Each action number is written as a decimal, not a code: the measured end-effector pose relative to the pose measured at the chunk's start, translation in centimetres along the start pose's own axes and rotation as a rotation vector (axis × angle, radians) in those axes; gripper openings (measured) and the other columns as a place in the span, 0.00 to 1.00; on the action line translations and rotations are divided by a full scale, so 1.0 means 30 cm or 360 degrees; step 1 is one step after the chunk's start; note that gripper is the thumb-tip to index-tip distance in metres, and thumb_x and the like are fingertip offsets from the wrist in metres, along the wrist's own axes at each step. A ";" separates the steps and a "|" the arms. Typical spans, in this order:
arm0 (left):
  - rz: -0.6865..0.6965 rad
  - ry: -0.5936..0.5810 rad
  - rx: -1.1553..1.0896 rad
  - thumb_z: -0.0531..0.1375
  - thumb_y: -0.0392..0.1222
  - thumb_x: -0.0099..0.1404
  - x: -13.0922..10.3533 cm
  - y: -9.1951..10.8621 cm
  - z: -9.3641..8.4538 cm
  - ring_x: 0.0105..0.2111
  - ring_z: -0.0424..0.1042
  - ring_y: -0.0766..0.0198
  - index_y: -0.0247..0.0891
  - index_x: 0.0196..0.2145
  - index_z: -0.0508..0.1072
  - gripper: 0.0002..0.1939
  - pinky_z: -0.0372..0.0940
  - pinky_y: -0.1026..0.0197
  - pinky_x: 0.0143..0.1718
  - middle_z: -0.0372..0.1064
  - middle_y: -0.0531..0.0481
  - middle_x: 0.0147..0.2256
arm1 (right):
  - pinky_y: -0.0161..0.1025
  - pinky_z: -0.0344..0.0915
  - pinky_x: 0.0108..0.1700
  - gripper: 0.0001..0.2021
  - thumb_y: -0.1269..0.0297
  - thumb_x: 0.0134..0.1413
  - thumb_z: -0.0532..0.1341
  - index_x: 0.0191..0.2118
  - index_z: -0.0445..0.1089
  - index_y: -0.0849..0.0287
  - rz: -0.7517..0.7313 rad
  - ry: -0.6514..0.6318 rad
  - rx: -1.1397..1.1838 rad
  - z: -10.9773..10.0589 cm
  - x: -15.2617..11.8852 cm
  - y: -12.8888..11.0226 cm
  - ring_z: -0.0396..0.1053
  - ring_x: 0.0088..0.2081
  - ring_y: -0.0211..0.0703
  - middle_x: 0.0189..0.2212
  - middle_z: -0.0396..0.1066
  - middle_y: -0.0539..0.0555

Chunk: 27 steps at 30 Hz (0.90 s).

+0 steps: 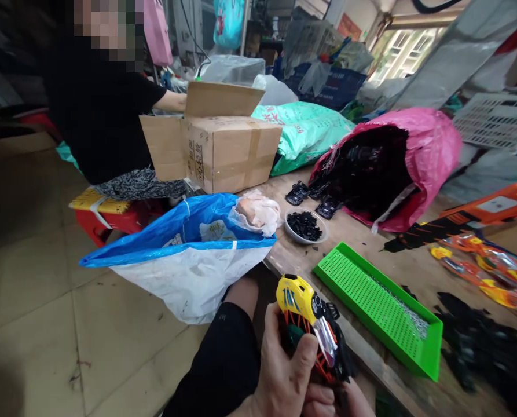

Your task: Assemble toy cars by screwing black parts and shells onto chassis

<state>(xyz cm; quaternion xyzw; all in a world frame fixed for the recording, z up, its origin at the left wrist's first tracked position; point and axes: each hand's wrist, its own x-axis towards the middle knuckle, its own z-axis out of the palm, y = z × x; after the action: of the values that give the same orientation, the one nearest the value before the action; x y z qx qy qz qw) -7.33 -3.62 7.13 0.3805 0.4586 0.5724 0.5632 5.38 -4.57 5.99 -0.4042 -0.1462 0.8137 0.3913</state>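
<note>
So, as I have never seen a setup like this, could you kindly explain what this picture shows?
Of course. No machine shows here, just a person's bare hands, seen from a camera worn on the head, looking forward and down. The left hand holds a yellow toy car with orange and black parts. The right hand is below it, partly hidden, so its grip is unclear. On the table lie a green tray with small silvery bits, a bowl of small black parts, and an open pink sack. Another person sits at the left.
</note>
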 end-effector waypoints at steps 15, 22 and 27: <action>-0.0168 0.0184 -0.0182 0.52 0.65 0.69 0.003 0.011 -0.003 0.44 0.73 0.55 0.40 0.53 0.73 0.29 0.67 0.55 0.48 0.74 0.42 0.46 | 0.38 0.76 0.30 0.12 0.57 0.42 0.75 0.33 0.78 0.55 -0.0254 0.0460 -0.0094 0.100 0.008 -0.260 0.74 0.27 0.43 0.28 0.79 0.52; -0.0257 0.0215 -0.0310 0.52 0.75 0.63 -0.009 -0.069 0.019 0.29 0.73 0.61 0.38 0.41 0.76 0.35 0.63 0.58 0.33 0.74 0.46 0.32 | 0.36 0.70 0.29 0.20 0.51 0.42 0.74 0.38 0.76 0.59 -0.0929 0.0174 -0.0849 0.433 0.209 -0.500 0.72 0.29 0.42 0.30 0.76 0.52; -0.0330 0.0229 -0.0348 0.57 0.79 0.55 0.003 -0.108 0.010 0.24 0.74 0.63 0.38 0.36 0.78 0.38 0.60 0.62 0.26 0.75 0.47 0.30 | 0.41 0.70 0.30 0.23 0.41 0.52 0.64 0.35 0.73 0.60 -0.0908 0.0015 -0.1558 0.659 0.461 -0.475 0.71 0.26 0.43 0.25 0.73 0.54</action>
<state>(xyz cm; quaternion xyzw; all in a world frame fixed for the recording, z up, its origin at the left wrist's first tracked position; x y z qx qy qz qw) -6.09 -3.69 4.11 0.2257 0.4695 0.5835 0.6230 -7.56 16.72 18.82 -0.4868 -0.6082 0.5111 0.3633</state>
